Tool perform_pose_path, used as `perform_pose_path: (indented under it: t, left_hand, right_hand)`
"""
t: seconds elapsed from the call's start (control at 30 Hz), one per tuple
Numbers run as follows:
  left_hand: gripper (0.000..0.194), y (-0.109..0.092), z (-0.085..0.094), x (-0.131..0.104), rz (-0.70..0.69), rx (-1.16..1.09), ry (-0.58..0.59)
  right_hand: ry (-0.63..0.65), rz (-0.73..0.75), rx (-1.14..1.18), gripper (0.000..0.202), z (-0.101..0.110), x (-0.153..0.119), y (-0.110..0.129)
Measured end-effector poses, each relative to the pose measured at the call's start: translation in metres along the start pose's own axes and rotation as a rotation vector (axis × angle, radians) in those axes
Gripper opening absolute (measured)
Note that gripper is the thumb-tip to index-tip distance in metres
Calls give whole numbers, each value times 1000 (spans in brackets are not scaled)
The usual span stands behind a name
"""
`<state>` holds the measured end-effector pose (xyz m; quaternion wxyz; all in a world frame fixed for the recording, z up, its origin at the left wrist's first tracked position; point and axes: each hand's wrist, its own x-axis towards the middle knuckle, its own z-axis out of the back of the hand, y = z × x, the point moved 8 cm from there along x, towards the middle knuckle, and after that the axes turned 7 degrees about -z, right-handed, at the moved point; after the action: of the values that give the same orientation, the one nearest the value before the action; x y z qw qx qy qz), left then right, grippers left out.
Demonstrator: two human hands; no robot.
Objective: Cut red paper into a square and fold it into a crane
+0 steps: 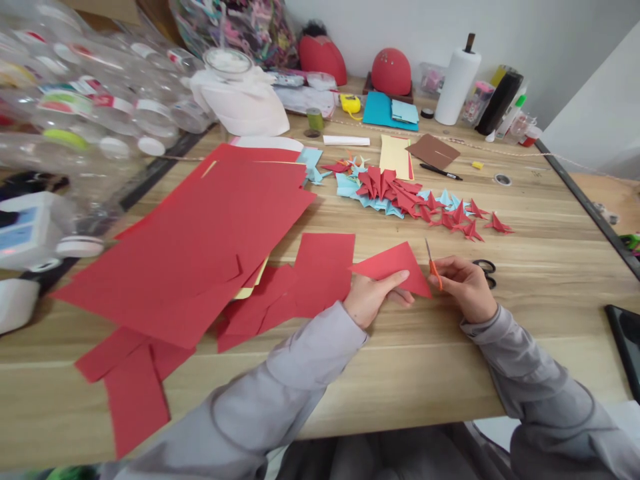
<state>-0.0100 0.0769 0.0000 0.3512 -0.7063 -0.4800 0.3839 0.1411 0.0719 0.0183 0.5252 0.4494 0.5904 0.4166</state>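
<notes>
My left hand (pixel 373 293) pinches a piece of red paper (pixel 387 261) between thumb and fingers, a little above the table. To its right, my right hand (pixel 465 287) is closed on a pair of scissors with orange handles (pixel 435 272). The blade points away from me, apart from the paper. A red paper rectangle (pixel 325 267) lies left of my left hand. Just behind my right hand rests a second pair of scissors with black handles (pixel 486 270), partly hidden.
Large red sheets (pixel 210 233) cover the table's left side. Folded red paper cranes (pixel 457 215) and light blue pieces (pixel 357 190) lie beyond my hands. Further back are a black pen (pixel 441 172), brown paper (pixel 434 151) and a yellow tape measure (pixel 351 104). Plastic bottles (pixel 110 110) crowd the far left.
</notes>
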Motion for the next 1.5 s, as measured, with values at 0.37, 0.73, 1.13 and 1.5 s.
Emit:
perform_pose_path:
  t: [0.37, 0.73, 1.13, 1.5]
  left_hand:
    - [31, 7, -8, -5, 39, 51, 154]
    - [31, 5, -8, -5, 33, 101, 161]
    - [28, 1, -5, -2, -33, 116, 106]
    - [30, -1, 0, 1, -16, 24, 18]
  right_hand:
    - [179, 1, -13, 29, -20, -6, 2]
    - [183, -73, 103, 32, -18, -3, -5]
    - [105, -232, 264, 39, -12, 0, -19]
    - [-470, 298, -764, 21, 84, -5, 33]
